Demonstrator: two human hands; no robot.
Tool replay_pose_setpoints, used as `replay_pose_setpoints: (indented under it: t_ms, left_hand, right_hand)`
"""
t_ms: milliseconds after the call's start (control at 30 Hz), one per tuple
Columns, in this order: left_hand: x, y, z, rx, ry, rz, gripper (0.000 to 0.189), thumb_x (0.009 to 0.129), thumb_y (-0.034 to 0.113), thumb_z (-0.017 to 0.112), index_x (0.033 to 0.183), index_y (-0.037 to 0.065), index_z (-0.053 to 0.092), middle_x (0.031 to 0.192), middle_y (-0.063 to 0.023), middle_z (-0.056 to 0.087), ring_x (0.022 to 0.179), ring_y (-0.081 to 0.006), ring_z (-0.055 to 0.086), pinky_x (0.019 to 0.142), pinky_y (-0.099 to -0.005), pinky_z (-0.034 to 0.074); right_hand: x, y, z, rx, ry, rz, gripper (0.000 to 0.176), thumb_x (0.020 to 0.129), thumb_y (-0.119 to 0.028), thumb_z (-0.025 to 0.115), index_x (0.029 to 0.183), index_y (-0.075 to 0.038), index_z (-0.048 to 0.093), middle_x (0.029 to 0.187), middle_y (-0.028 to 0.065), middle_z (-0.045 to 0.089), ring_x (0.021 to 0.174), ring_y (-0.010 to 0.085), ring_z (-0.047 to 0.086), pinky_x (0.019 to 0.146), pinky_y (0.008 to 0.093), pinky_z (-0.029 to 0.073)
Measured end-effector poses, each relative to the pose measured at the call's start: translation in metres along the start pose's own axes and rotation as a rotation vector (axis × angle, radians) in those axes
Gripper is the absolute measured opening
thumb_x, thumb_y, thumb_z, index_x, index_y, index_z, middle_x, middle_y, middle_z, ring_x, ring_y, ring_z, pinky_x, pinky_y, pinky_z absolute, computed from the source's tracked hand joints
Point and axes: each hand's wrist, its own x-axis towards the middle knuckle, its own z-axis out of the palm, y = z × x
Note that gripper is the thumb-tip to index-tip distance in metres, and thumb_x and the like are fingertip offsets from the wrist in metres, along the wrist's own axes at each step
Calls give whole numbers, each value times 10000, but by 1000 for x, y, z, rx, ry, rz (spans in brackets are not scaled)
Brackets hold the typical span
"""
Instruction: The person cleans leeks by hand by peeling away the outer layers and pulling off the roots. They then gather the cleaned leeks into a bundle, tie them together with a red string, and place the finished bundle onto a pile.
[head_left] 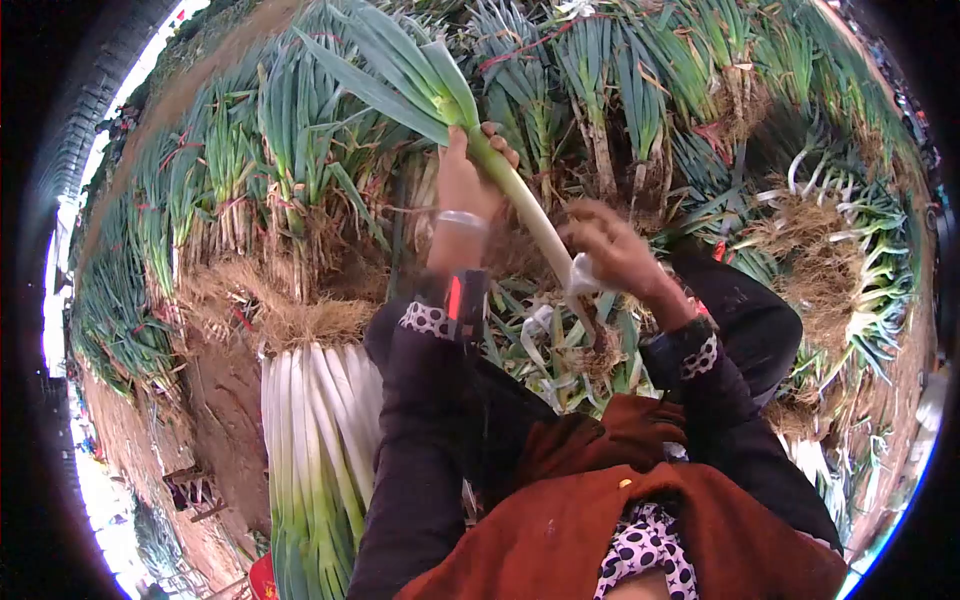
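A single long leek (522,196) slants across the upper middle, its green leaves up at the left and its white stalk running down to the right. My left hand (472,180) is wrapped round it just below the leaves. Beside the lower white stalk is my right hand (612,245), blurred, with its fingers bent and a pale, whitish strip under them. What the right fingers grip cannot be made out. The leek's roots (600,345) hang over loose peelings (540,325) between my knees.
Cleaned white leeks (320,420) lie in a pile at lower left, roots upward. Tied leek bundles (290,130) stand in rows across the back. More leeks with tangled roots (815,250) lie at the right. A small dark stool-like object (193,492) sits on bare soil at far left.
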Motion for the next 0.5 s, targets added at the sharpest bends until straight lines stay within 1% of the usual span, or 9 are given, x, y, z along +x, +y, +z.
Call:
replay_pose_setpoints:
  t_ms: [33,67,100,167,200,233,300,333,500]
  left_hand:
    - [2,4,-2,2,6,7,287,953,331,357,1001,57,431,845,-62,523,677,-176,500,646,-362,461]
    - [7,7,-3,66,71,57,268,952,316,364,1002,60,428,837,-63,519,669,-175,501,626,-360,460]
    - [11,9,-4,129,136,105,249,951,301,371,1002,63,425,828,-63,515,661,-174,501,606,-358,460]
    - [22,14,-11,223,237,202,223,948,278,377,1007,68,421,790,-64,503,620,-172,494,547,-347,454]
    - [33,21,-22,274,269,247,218,947,276,375,1004,71,420,778,-66,498,602,-171,488,521,-341,442]
    - [46,27,-37,325,297,290,213,945,274,374,1001,74,419,765,-69,493,583,-171,481,495,-335,430]
    - [63,33,-58,237,358,278,205,941,273,379,977,77,424,745,-69,480,552,-168,464,460,-320,402]
    - [63,30,-59,218,398,247,201,936,274,386,947,79,434,727,-67,466,546,-172,457,450,-316,384]
    - [74,0,-64,264,454,179,210,926,247,387,921,43,438,684,-75,450,527,-190,447,428,-326,375]
  right_hand:
    - [-2,21,4,-180,-151,-80,380,902,-276,489,1172,-9,473,934,78,596,822,138,553,737,262,442]
    - [-17,19,10,-143,-322,284,396,892,-332,495,1104,1,521,887,54,589,800,133,539,742,272,436]
    - [-35,20,21,-103,-305,216,411,882,-363,506,1075,-2,544,842,45,588,751,130,527,689,281,436]
    - [-63,1,16,-141,-411,428,383,902,-353,470,1059,-14,557,791,54,579,730,129,519,674,291,428]
    - [-78,4,10,-158,-461,446,366,909,-334,457,1048,-12,561,771,49,567,719,118,504,655,280,418]
    - [-98,13,7,-186,-412,388,352,910,-318,453,1013,1,561,746,42,552,702,105,485,627,267,404]
    - [-131,-15,0,-44,-286,581,333,916,-303,443,955,8,556,730,38,538,697,98,474,612,265,394]
    - [-137,-26,-7,-49,-281,586,333,916,-303,443,955,8,556,730,38,538,697,98,474,612,265,394]
    - [-158,-78,-19,-259,-162,552,284,909,-246,436,886,19,535,654,68,520,626,129,483,574,305,402]
